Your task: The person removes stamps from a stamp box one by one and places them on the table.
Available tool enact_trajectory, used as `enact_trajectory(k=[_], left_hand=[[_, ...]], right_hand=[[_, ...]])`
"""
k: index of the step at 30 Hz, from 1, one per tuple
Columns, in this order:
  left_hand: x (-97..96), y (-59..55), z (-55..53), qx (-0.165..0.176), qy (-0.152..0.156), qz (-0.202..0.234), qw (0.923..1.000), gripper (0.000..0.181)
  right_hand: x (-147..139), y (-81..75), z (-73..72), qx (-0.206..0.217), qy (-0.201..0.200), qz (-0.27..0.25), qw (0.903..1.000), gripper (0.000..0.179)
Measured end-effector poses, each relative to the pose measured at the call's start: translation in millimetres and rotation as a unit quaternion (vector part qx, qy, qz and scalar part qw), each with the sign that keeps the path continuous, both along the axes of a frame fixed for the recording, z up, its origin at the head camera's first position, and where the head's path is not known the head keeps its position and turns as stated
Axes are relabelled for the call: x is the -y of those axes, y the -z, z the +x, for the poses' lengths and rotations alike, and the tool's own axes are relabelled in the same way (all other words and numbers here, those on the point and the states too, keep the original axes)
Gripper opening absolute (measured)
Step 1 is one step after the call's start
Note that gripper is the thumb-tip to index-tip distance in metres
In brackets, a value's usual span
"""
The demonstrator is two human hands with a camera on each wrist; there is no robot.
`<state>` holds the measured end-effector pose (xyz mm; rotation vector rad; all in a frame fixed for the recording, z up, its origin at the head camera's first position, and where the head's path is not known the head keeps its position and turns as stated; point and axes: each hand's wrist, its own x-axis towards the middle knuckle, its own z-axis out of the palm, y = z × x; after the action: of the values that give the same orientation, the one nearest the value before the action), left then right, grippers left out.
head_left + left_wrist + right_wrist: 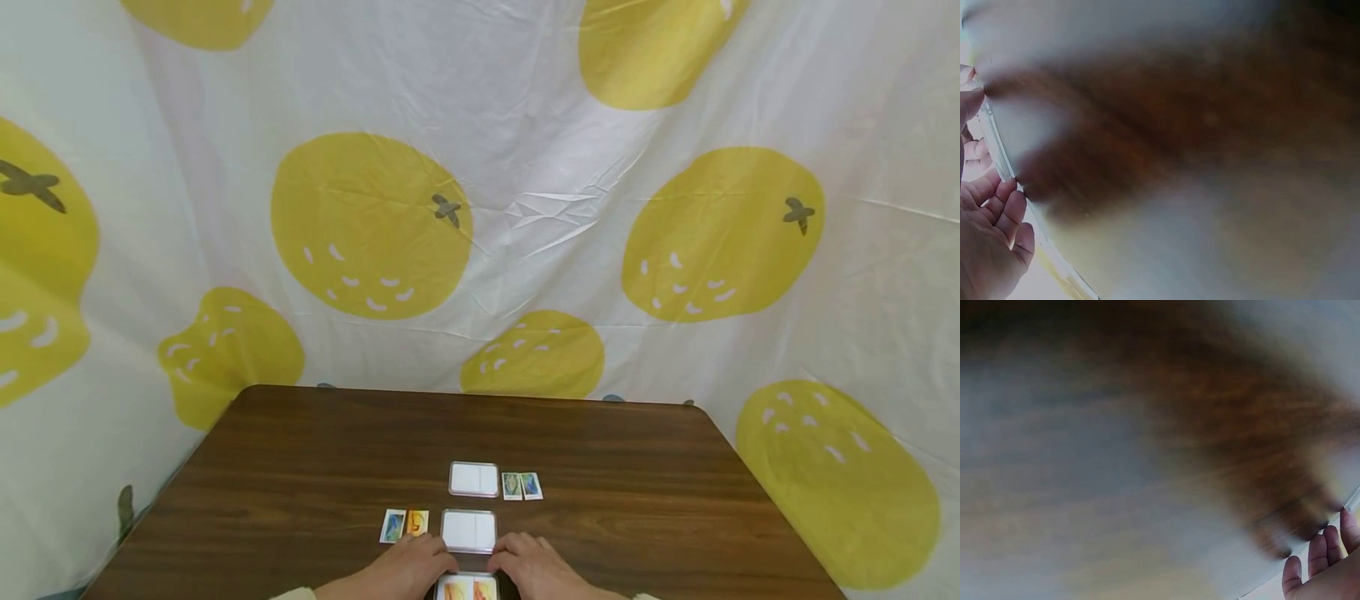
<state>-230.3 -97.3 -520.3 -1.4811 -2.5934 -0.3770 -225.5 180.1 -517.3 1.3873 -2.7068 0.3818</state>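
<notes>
At the near table edge lies a flat clear case (pixel 468 590) holding two small orange picture stamps. My left hand (pixel 412 565) grips its left side near the far corner, fingers bent. In the left wrist view its clear rim (pixel 999 147) runs beside the fingertips. My right hand (pixel 538 567) holds the opposite side the same way; in the right wrist view only a few bent fingers (pixel 1322 550) show. Just beyond the fingertips lies a second clear case (pixel 469 531) with a white inside. The thumbs are mostly hidden in the head view.
A third clear case (pixel 474 479) with a white inside lies farther back. Two picture stamps (pixel 522 486) are to its right. A blue stamp (pixel 393 526) and an orange stamp (pixel 417 522) lie beside my left hand. A fruit-print cloth (pixel 525 250) hangs behind the brown table (pixel 300 467).
</notes>
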Motion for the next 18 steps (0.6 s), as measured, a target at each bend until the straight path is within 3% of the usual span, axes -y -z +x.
enact_trajectory(k=[14,18], left_hand=[[-1.2,-1.9,1.8,0.020,-0.025,-0.020,0.9993,0.042],[-0.6,0.4,1.5,0.011,-0.024,-0.012,0.9996,0.042]], right_hand=[[-1.4,0.7,-0.8,0.006,0.000,-0.004,1.0000,0.055],[-1.4,-0.2,-0.9,0.013,0.001,-0.005,0.9999,0.054]])
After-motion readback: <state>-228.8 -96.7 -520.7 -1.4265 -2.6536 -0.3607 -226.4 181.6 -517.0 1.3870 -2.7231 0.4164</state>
